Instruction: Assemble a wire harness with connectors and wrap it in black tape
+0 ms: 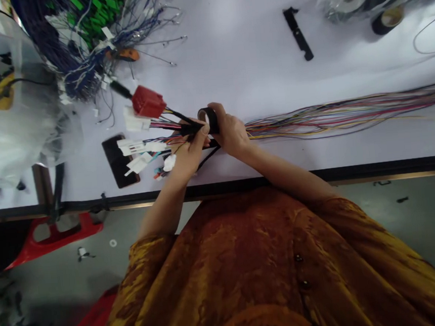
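My left hand [191, 152] is closed around a wire harness [282, 124], close to its connector end. My right hand [233, 131] grips a roll of black tape [209, 118] against the bundle. Black tape wraps the wires between the two hands. Left of my left hand fan out a red connector [148, 102], white connectors [137, 120] and white tags. The loose coloured wires run off to the right across the table. My right hand's fingertips are partly hidden behind the roll.
A phone [120, 161] lies under the connectors. Blue wires with green tags [94, 16] pile up at back left, beside an orange-handled tool [128, 54]. Plastic bags [17, 135] cover the left side. A black strip-like tool [298, 34] and tape rolls [387, 18] lie at back right.
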`<state>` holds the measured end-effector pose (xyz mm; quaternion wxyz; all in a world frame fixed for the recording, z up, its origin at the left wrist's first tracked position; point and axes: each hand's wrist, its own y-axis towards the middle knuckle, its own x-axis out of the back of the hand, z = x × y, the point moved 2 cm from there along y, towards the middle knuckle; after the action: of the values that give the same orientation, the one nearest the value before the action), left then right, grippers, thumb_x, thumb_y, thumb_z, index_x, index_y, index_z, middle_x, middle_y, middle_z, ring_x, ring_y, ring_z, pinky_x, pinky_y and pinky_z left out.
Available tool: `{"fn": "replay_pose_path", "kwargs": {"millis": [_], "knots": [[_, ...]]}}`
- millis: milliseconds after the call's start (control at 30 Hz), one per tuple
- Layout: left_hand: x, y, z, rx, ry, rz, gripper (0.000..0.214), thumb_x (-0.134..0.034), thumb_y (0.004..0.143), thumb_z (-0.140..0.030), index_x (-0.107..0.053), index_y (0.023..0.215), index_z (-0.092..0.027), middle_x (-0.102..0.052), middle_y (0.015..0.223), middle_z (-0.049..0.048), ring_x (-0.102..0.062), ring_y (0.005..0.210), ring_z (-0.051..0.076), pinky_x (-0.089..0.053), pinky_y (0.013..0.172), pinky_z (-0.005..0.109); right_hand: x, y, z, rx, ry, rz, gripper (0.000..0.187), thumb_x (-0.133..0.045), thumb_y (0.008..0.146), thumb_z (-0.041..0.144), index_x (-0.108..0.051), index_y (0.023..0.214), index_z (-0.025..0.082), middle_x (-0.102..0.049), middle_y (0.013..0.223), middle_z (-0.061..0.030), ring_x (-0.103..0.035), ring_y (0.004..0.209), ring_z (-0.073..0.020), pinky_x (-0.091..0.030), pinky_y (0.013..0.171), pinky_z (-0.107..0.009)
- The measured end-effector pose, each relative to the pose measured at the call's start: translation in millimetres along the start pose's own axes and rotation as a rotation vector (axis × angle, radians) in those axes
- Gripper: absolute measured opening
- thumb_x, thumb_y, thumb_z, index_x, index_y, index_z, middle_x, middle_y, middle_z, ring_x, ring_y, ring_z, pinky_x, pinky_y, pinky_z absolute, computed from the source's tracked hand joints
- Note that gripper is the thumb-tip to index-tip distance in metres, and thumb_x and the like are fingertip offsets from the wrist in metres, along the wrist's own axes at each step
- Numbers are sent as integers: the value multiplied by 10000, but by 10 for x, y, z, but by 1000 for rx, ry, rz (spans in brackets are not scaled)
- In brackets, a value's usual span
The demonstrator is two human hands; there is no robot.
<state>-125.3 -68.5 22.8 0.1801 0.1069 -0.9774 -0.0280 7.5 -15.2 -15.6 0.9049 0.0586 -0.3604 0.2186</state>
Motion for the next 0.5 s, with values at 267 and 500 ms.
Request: {"fn": "replay_pose_path", "kwargs": {"millis": [267,500], "knots": [[-104,95,243,-25,-150,57,255,-796,811,-418,-668,878,-208,-670,920,33,-690,893,176,-586,833,308,161,187,-235,31,619,267,493,-646,867,309,-483,1315,186,-667,855,-12,-621,740,-144,-510,684,-275],[-33,249,346,-82,-49,84,322,-746,851,-517,-641,872,-213,-626,856,11,-615,710,116,-531,680,261,332,466,-301,-125,581,-51,101,-572,879,199,-615,960,158,-540,668,25,-551,641,-113,-462,614,-234]]}}
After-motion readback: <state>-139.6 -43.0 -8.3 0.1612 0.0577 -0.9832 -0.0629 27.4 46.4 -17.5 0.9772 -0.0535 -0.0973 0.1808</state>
